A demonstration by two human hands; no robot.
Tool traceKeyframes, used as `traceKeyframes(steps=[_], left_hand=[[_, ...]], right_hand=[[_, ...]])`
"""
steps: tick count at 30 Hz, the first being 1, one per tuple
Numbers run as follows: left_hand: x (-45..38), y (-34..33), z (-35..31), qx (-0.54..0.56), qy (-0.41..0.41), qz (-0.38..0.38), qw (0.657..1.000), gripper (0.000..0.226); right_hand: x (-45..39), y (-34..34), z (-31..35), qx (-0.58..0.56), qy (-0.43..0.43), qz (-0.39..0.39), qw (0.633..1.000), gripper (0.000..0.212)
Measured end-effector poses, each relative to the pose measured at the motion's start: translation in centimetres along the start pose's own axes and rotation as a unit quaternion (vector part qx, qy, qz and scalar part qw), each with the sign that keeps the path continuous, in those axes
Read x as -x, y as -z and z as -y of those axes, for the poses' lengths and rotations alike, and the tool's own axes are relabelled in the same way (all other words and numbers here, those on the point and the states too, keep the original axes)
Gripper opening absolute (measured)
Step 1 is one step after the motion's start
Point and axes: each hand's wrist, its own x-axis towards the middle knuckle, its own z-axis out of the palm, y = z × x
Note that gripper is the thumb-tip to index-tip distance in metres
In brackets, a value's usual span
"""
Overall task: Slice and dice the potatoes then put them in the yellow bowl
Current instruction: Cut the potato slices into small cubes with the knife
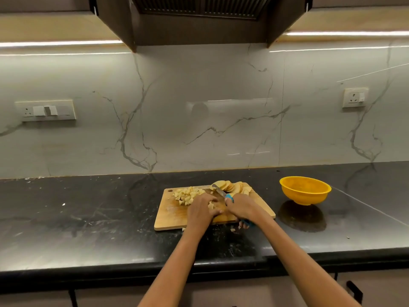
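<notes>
A wooden cutting board (pixel 168 218) lies on the black counter. A pile of diced potato (pixel 186 194) sits at its far left, and round potato slices (pixel 232 187) fan out along its far edge. My left hand (pixel 200 210) lies over a few potato pieces (pixel 211 205) at the board's middle, fingers curled on them. My right hand (pixel 242 209) grips a blue-handled knife (pixel 219 191), its blade pointing away toward the slices. The yellow bowl (pixel 305 191) stands to the right of the board, and nothing shows inside it.
A few potato bits (pixel 232 230) lie on the black counter (pixel 88 218) just off the board's near edge. A marble backsplash with socket plates (pixel 45 110) rises behind. The counter's front edge runs below my forearms.
</notes>
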Motion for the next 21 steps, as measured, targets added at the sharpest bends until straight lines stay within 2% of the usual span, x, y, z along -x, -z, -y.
traceKeyframes(steps=[4, 7, 9, 14, 21], left_hand=[[-1.5, 0.2, 1.2, -0.008, 0.043, -0.05, 0.998, 0.015], [-2.7, 0.9, 2.4, 0.042, 0.077, -0.128, 0.988, 0.011], [-3.5, 1.0, 2.6, 0.079, 0.079, -0.153, 0.982, 0.013], [-4.5, 0.5, 2.9, 0.095, 0.052, -0.114, 0.988, 0.013], [-4.0, 1.7, 3.4, 0.093, 0.064, -0.091, 0.989, 0.015]], right_hand=[[-1.3, 0.0, -1.0, 0.025, 0.013, 0.037, 0.999, 0.039], [-1.9, 0.3, -1.0, 0.008, 0.031, 0.061, 0.998, 0.037], [-2.3, 0.5, -1.0, -0.025, 0.033, 0.084, 0.996, 0.035], [-2.7, 0.9, -0.6, -0.055, 0.041, 0.127, 0.99, 0.037], [-3.7, 0.5, -0.4, -0.137, 0.057, 0.062, 0.987, 0.031]])
